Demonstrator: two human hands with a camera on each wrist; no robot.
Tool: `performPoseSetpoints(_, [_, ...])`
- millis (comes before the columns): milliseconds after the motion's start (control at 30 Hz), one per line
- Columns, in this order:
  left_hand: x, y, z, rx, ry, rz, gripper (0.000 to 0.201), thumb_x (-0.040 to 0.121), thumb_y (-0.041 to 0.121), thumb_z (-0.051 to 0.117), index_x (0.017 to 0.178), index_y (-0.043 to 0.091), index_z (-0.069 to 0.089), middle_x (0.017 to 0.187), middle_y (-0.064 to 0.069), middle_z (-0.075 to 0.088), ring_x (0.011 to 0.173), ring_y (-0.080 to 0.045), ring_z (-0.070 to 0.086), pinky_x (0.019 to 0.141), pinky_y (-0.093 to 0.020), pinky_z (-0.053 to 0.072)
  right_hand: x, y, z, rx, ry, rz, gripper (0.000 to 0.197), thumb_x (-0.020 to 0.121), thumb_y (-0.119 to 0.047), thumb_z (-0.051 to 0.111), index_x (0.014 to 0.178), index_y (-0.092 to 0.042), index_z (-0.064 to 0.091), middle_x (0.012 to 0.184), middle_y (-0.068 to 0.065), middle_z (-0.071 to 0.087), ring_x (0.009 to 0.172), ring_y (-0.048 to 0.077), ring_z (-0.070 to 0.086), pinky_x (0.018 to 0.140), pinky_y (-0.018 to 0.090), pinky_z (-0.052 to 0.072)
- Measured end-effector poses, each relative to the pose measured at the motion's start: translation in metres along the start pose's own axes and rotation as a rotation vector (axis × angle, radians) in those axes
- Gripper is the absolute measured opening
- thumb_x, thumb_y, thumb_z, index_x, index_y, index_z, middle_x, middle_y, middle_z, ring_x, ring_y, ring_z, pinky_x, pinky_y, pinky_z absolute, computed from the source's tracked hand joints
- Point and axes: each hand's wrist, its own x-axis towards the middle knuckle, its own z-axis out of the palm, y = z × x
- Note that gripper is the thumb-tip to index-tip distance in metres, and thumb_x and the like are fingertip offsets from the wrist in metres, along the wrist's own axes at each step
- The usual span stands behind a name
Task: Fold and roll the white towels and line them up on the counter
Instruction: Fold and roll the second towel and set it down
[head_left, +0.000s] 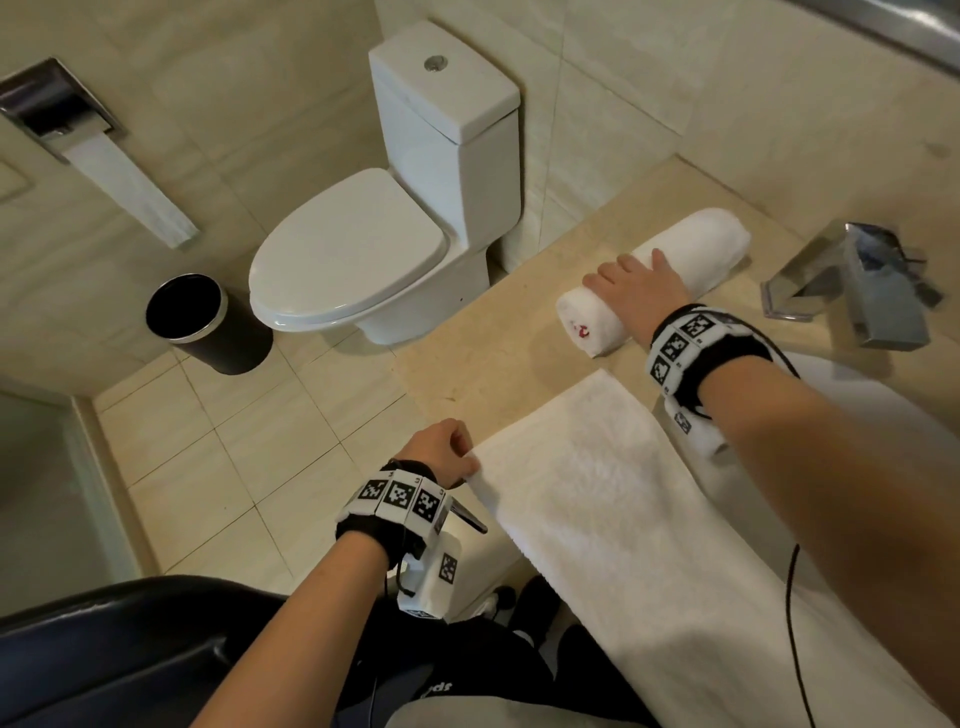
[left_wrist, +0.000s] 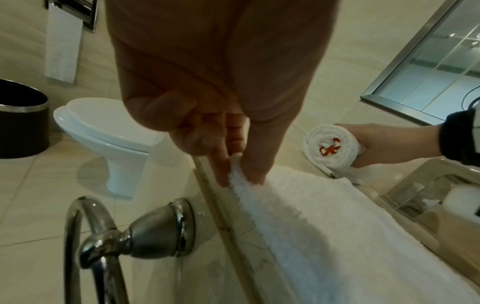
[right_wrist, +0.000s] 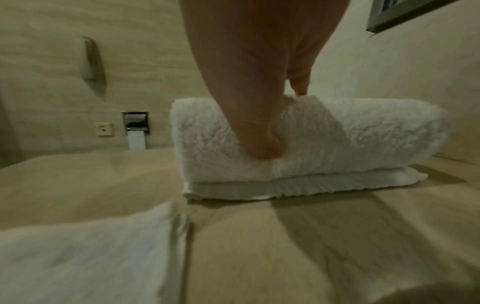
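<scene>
A rolled white towel (head_left: 696, 254) with a red emblem on its near end lies at the back of the beige counter (head_left: 483, 358). My right hand (head_left: 636, 288) grips it from above, thumb on the near side, fingers over the top; the right wrist view shows the thumb pressed into the rolled towel (right_wrist: 363, 135). A second white towel (head_left: 613, 509) lies flat and folded in a long strip across the counter's front. My left hand (head_left: 447, 452) pinches its near left corner at the counter edge; the left wrist view shows my fingers (left_wrist: 221, 162) pinching the flat towel (left_wrist: 324, 226).
A chrome faucet (head_left: 852, 286) stands right of the rolled towel by the white basin rim (head_left: 852, 379). Left of the counter are a white toilet (head_left: 384, 234), a black bin (head_left: 197, 322) and a paper holder (head_left: 57, 109). A chrome towel ring (left_wrist: 103, 242) hangs under the counter edge.
</scene>
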Motion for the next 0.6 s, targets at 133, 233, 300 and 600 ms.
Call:
performPoseSetpoints(133, [0.000, 0.001, 0.001, 0.002, 0.006, -0.006, 0.014, 0.083, 0.018, 0.064, 0.083, 0.020, 0.050, 0.081, 0.004, 0.055, 0.077, -0.016, 0.053, 0.072, -0.028, 0.046, 0.011, 0.017, 0.002, 0.009, 0.005, 0.073, 0.064, 0.085, -0.020, 0.060, 0.141, -0.022, 0.027, 0.146, 0.004, 0.032, 0.139, 0.026, 0.023, 0.112, 0.050, 0.022])
performPoseSetpoints(233, [-0.001, 0.002, 0.002, -0.007, 0.018, -0.013, 0.014, 0.083, 0.016, 0.062, 0.083, 0.022, 0.050, 0.079, 0.006, 0.054, 0.079, -0.016, 0.055, 0.073, -0.030, 0.048, 0.009, 0.020, 0.009, 0.020, 0.036, 0.057, 0.061, 0.089, -0.013, 0.052, 0.143, -0.020, 0.023, 0.148, 0.006, 0.028, 0.140, 0.027, 0.020, 0.113, 0.048, 0.022])
performPoseSetpoints(300, [-0.002, 0.002, 0.003, -0.004, 0.034, -0.010, 0.013, 0.083, 0.015, 0.061, 0.084, 0.021, 0.049, 0.077, 0.007, 0.052, 0.078, -0.016, 0.053, 0.067, -0.026, 0.045, 0.005, 0.022, 0.010, 0.021, 0.038, 0.052, 0.070, 0.087, -0.015, 0.056, 0.145, -0.021, 0.018, 0.151, 0.005, 0.023, 0.142, 0.026, 0.016, 0.114, 0.049, 0.017])
performPoseSetpoints(600, [-0.004, 0.006, 0.003, 0.003, 0.031, -0.032, 0.011, 0.084, 0.016, 0.061, 0.090, 0.019, 0.052, 0.090, 0.001, 0.059, 0.087, -0.021, 0.059, 0.081, -0.033, 0.052, -0.003, 0.028, 0.008, 0.016, 0.070, 0.093, 0.077, 0.086, -0.007, 0.055, 0.148, -0.025, 0.012, 0.157, 0.004, 0.013, 0.145, 0.024, 0.012, 0.116, 0.050, 0.012])
